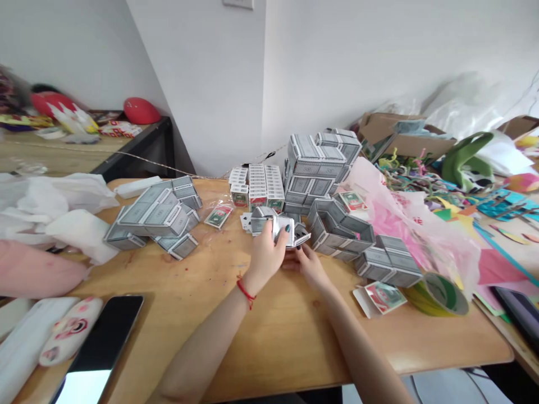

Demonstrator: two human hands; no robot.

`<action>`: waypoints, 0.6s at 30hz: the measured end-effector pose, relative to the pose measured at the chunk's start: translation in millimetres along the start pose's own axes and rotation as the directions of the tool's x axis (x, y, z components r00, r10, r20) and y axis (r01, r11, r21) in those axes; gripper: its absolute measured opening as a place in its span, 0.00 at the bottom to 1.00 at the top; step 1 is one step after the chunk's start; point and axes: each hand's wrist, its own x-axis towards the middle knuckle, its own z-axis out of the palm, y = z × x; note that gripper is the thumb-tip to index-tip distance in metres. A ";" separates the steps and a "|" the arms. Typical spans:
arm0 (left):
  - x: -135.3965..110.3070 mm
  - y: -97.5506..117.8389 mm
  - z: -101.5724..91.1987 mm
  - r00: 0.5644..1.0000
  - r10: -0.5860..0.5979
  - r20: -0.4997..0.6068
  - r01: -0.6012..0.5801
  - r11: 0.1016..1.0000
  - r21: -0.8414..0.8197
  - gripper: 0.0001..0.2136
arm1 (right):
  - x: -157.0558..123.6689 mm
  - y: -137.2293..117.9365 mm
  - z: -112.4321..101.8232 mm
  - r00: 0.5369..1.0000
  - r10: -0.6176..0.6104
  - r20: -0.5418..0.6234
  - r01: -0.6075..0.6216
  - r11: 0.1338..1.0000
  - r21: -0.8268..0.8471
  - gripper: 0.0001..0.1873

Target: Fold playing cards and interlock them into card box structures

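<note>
My left hand [267,252] is closed round a small stack of grey-backed playing cards [281,230] at the middle of the wooden table [261,331]. A red string circles that wrist. My right hand [306,259] pinches the lower right edge of the same stack, fingers closed. More loose cards [252,220] lie just behind the hands. Taped bundles of grey card packs lie to the left [158,216] and to the right [337,227], and a tall pile of packs [314,163] stands behind.
A dark phone [107,331] and a white patterned case [69,331] lie at the front left. An open card box [381,296] and a green tape roll [442,292] sit at the right, by a pink plastic bag [404,224]. White bags [63,207] crowd the left edge.
</note>
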 end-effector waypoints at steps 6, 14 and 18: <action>-16.2 -11.5 14.9 0.966 0.011 -0.259 -0.025 0.998 -0.051 0.12 | -5.4 2.8 9.3 0.999 -0.034 0.004 0.033 0.983 0.182 0.28; 4.2 -18.8 5.2 0.933 -0.082 -0.351 -0.014 0.965 -0.264 0.14 | -0.4 -14.5 46.0 0.944 -0.228 -0.237 0.254 0.963 0.086 0.42; 9.6 -32.3 5.7 0.933 -0.113 -0.341 -0.015 0.936 -0.352 0.13 | 6.9 -10.2 51.5 0.908 -0.297 -0.294 0.307 0.952 -0.015 0.42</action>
